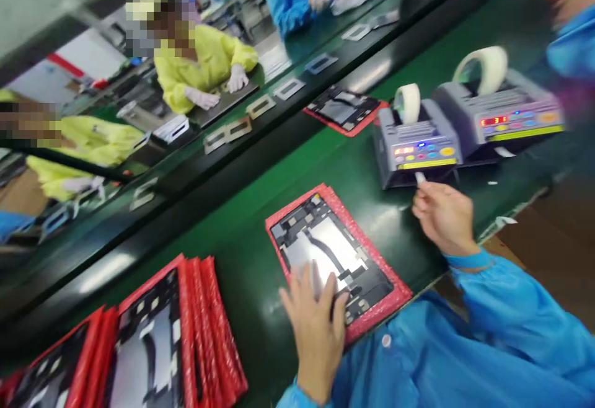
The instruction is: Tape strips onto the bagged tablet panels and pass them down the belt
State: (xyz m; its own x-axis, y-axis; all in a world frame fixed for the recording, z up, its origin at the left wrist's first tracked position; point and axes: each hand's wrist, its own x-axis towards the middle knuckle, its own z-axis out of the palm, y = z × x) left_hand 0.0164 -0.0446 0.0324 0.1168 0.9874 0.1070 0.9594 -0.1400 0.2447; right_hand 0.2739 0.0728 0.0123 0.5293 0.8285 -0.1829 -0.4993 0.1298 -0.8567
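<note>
My left hand (318, 321) lies with fingers spread on the lower part of a tablet panel (297, 209), whose inner side with silver plates and a black ribbon cable faces up. Under the panel is a red bubble-wrap sleeve (376, 259). To the right, my right hand (444, 216) pinches a small strip of white tape (420, 177) at the front of the smaller tape dispenser (418, 141). A roll of pale tape (409, 103) sits on top of that dispenser.
A larger tape dispenser (506, 110) stands beside the smaller one. Stacks of panels in red sleeves (214, 327) fill the lower left. Another panel (344, 107) lies behind. Across the raised conveyor rail, co-workers in yellow (209, 64) and blue sit; a blue sleeve (574, 42) shows at right.
</note>
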